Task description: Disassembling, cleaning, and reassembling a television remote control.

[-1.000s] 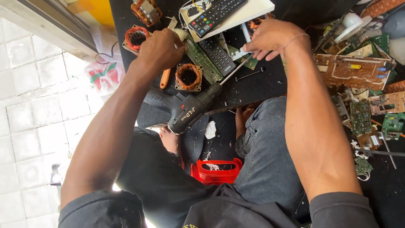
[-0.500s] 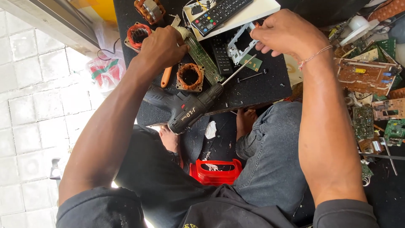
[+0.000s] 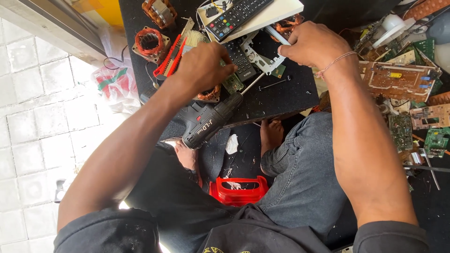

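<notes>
At the black work board [image 3: 281,96], my right hand [image 3: 311,44] was closed on a pale metal bracket [image 3: 262,58], pinching its upper edge; my left hand [image 3: 204,68] lay curled over a small green circuit board [image 3: 233,83], though whether it truly gripped it I could not tell.

Progress, as judged: the bracket stood lifted off the black remote control [image 3: 240,60] beneath, so the stripping looked partly done; the board and remote were not yet parted.

Items near:
- cordless drill [image 3: 208,122], black matte plastic, long steel bit, lying on its side, untouched.
- copper-wound motor cores [image 3: 149,41], ridged and round.
- second remote [image 3: 232,18], on a white slab.
- loose brown and green circuit boards [image 3: 398,82], flat, heaped at right.
- red plastic tray [image 3: 238,191], glossy, on the floor between my knees.
</notes>
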